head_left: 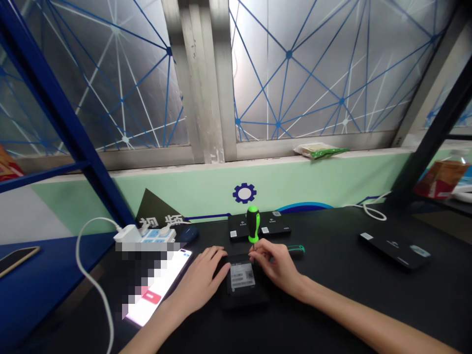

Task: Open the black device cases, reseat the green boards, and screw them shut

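A black box-shaped device [245, 299] with a white printed label lies flat on the dark table in front of me. My left hand [207, 269] rests along its left side, fingers stretched out and thumb at its edge. My right hand [273, 259] pinches the metal shaft of a screwdriver [253, 223] with a black and bright green handle. The screwdriver stands upright over the device's far right corner; its tip is hidden by my fingers. Behind my right hand lies a second tool with a green-trimmed dark handle [297, 250], partly covered.
Two flat black boxes [236, 231] sit behind the device by the wall, and another black box [394, 250] is at the right. A lit phone [162, 290] lies left of my left hand, beside a power strip [158, 236] and white cable [83, 260].
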`<state>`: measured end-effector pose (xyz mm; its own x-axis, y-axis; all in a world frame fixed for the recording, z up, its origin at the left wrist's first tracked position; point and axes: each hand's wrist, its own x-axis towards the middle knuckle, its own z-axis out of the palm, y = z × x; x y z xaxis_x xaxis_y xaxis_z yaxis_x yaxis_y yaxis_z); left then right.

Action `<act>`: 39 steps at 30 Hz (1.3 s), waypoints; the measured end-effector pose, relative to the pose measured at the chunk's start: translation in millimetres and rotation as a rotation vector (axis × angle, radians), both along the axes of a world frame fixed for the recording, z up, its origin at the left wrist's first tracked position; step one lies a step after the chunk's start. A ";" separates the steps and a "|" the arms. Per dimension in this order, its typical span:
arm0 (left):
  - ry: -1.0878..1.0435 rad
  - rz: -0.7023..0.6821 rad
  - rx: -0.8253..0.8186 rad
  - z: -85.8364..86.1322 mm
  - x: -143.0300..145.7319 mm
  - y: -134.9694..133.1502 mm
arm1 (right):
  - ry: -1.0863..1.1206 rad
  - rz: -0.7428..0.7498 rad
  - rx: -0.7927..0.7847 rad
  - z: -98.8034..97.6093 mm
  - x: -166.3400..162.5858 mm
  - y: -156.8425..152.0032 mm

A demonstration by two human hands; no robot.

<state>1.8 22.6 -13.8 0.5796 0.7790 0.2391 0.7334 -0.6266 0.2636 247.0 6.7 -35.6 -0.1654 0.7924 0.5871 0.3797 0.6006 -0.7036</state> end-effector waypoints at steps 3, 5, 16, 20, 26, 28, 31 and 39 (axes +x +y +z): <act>0.006 0.005 -0.003 0.5 0.5 -0.1 | -0.003 0.003 0.006 -1.0 0.0 0.2; 0.008 0.010 -0.002 0.0 0.6 0.5 | -0.003 0.002 0.016 -1.1 0.1 0.2; 0.004 0.002 -0.007 2.0 0.2 0.1 | -0.020 0.075 0.023 0.0 3.2 -2.8; 0.012 0.008 -0.015 1.5 -0.1 0.2 | -0.037 0.107 0.059 3.7 7.0 -4.3; 0.013 0.001 0.000 1.5 0.6 0.3 | -0.022 0.127 0.049 6.9 6.2 -3.0; 0.015 0.001 -0.001 2.8 1.3 -0.3 | -0.020 0.118 0.036 6.5 4.7 -1.9; 0.020 0.004 -0.003 4.3 1.8 -1.3 | -0.007 0.095 0.017 5.7 2.6 -0.8; 0.024 0.002 0.025 -0.3 0.4 0.7 | -0.009 0.032 -0.004 4.2 -1.4 -3.2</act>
